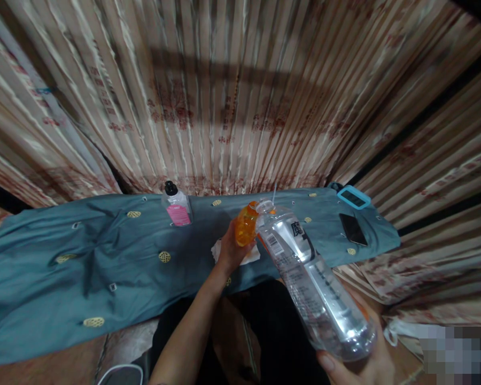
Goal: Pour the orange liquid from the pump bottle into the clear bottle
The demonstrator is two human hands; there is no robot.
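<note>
My left hand (pixel 231 250) is wrapped round a small orange bottle (pixel 246 224), held above the cloth. My right hand (pixel 363 355) grips a large clear plastic bottle (pixel 316 283) near its base. This bottle has a silvery label with black characters and lies tilted, its neck pointing away from me and to the left. The two bottle mouths are close together; whether they touch, or any liquid passes, I cannot tell. A crumpled white tissue (pixel 250 255) lies beneath my left hand. Most of my right fingers are hidden behind the large bottle.
A clear bottle with black cap and pink label (pixel 179 211) stands at the back left on the teal patterned cloth (pixel 104 256). At right lie a dark phone (pixel 353 229) and a blue-framed device (pixel 353 198). Pleated curtains (pixel 232 107) hang behind and at the sides.
</note>
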